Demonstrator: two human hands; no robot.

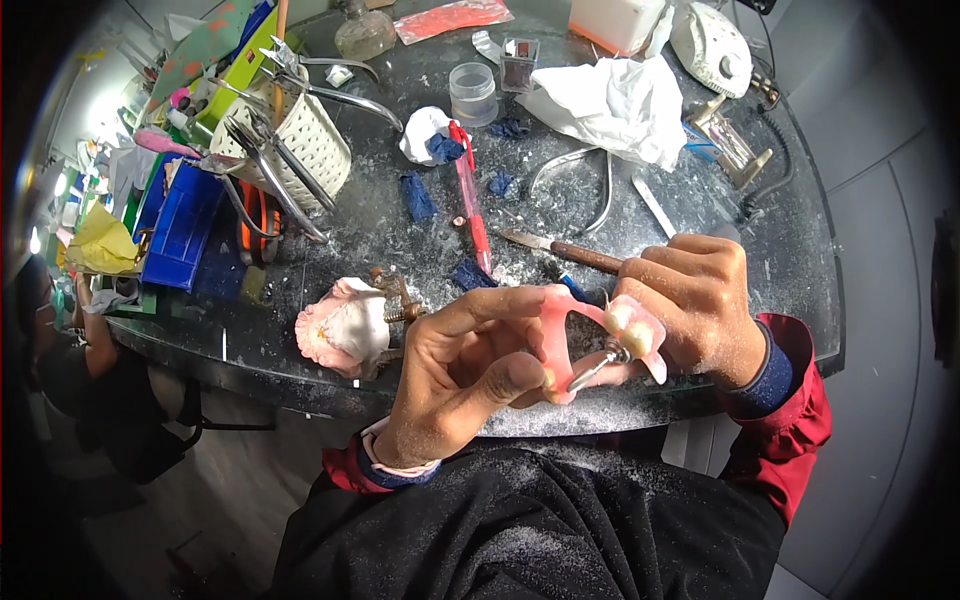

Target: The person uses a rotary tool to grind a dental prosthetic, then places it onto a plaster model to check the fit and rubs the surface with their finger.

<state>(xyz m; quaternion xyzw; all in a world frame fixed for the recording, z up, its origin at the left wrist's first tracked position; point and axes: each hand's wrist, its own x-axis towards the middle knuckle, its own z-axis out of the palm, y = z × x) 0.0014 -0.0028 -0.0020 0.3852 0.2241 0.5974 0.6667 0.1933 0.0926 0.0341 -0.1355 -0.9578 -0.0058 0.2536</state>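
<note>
A powder-dusted black cloth apron (pixel 500 530). Beyond it, a curved pink plastic denture plate (pixel 556 325) with pale teeth sits between the left hand (pixel 450 365), pinching it, and the right hand (pixel 690 310), curled around a silvery-tipped tool (pixel 617 352).

A dark, glossy bench (pixel 790 270) with a curved front edge carries everything, dusted with white powder. At its left stands a perforated white basket (pixel 326 150) of tools; near the front edge sits a pink-and-white dental cast (pixel 345 328). Across the middle lie a red pen (pixel 468 195), blue scraps (pixel 418 196) and a wooden-handled knife (pixel 580 255). Farther back are a clear cup (pixel 473 95), crumpled white wrapping (pixel 615 105) and a knobbed white unit (pixel 710 50). Whether the blue box (pixel 182 225) rests directly on it is hard to tell.
</note>
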